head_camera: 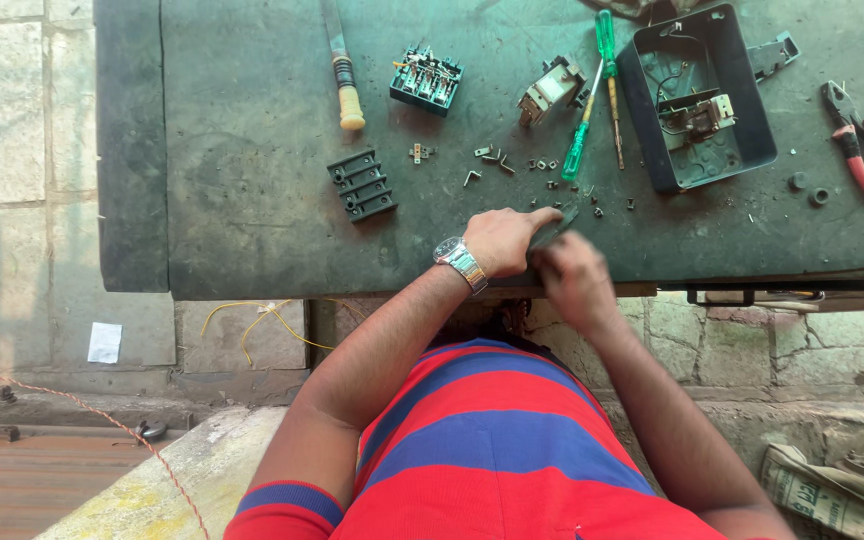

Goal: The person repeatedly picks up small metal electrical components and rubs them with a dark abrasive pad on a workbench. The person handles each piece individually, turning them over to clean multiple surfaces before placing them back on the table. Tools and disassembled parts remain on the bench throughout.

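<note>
My left hand [507,238], with a silver wristwatch [458,260] on its wrist, and my right hand [574,278] meet at the near edge of a dark workbench [252,220]. Between them they grip a small dark flat part [556,225]; my right hand is blurred. Just beyond the fingers lie several small screws and metal clips [497,158]. A black ribbed terminal block [362,186] lies to the left of my left hand. A green-handled screwdriver [582,130] lies further up the bench.
At the back of the bench are an open dark switch box [697,95] with a mechanism inside, a grey switch unit [550,92], a contact block [426,80], a yellow-handled tool [344,80] and red pliers [862,150]. Yellow wire [252,325] hangs below the bench.
</note>
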